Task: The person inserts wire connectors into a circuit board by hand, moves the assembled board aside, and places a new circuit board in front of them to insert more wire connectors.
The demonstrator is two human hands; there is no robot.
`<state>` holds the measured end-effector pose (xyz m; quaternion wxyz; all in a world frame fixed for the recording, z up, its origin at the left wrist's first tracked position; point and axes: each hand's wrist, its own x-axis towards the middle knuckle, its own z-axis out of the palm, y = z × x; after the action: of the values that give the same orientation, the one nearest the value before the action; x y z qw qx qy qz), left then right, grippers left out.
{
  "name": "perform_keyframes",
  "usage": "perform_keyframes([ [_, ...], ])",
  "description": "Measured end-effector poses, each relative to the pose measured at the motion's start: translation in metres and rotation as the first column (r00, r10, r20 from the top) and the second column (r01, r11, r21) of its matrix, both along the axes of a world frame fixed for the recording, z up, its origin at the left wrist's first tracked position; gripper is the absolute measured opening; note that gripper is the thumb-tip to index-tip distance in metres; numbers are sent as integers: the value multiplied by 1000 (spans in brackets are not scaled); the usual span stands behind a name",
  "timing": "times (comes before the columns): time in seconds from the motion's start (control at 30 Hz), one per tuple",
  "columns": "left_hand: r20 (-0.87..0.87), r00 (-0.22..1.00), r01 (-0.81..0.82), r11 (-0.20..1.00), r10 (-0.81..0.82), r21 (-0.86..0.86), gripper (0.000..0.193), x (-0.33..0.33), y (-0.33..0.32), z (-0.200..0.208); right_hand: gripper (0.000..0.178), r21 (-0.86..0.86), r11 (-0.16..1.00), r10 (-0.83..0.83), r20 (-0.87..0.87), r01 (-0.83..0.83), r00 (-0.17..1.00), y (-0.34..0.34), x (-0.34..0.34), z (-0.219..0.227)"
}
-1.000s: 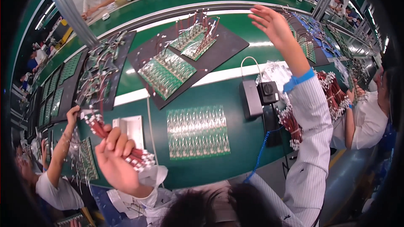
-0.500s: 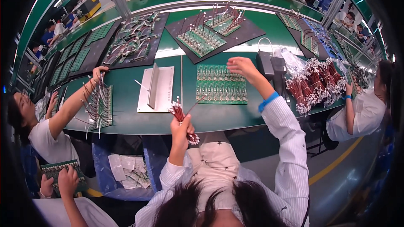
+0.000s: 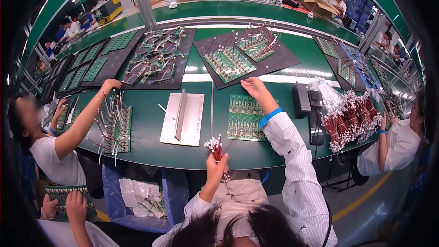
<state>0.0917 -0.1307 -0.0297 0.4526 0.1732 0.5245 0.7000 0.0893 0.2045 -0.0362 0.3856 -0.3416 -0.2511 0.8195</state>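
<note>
Left grip (image 3: 216, 168) is wrapped round the wires (image 3: 213, 146), a red bundle with white tips, at the table's (image 3: 146, 150) six o'clock edge. They should handle as light and bendy (one strays toward one o'clock), best held by the middle, since the small tips could snag. Right grip (image 3: 257, 90) is off at one o'clock by the mat's (image 3: 284, 61) near edge; I cannot tell whether it pinches anything. Below it, toward six o'clock, lies the board (image 3: 242, 118), probably stiff and fragile, so edges only.
</note>
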Motion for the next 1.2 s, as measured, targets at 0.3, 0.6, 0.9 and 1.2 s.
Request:
perform_keyframes([
  [0.3, 86, 995, 49, 998, -51, 28, 17, -5, 2, -1, 11, -26, 988, 145, -122, -149, 982, -13, -52, 9],
  [0.6, 106, 991, 87, 996, -85, -16, 17, -14, 0, -1, 27, 547, 803, -463, 324, 236, 825, 43, 18, 28],
  [0.9, 146, 976, 168, 985, -161, -38, 15, -16, 0, -3, 44, 711, 653, -744, 667, -261, -44, 165, 95, -10],
  [1.2, 199, 959, 209, 978, -201, -17, 15, -18, 4, -1, 68, 477, 773, -589, 784, -419, -195, 139, 78, 13],
])
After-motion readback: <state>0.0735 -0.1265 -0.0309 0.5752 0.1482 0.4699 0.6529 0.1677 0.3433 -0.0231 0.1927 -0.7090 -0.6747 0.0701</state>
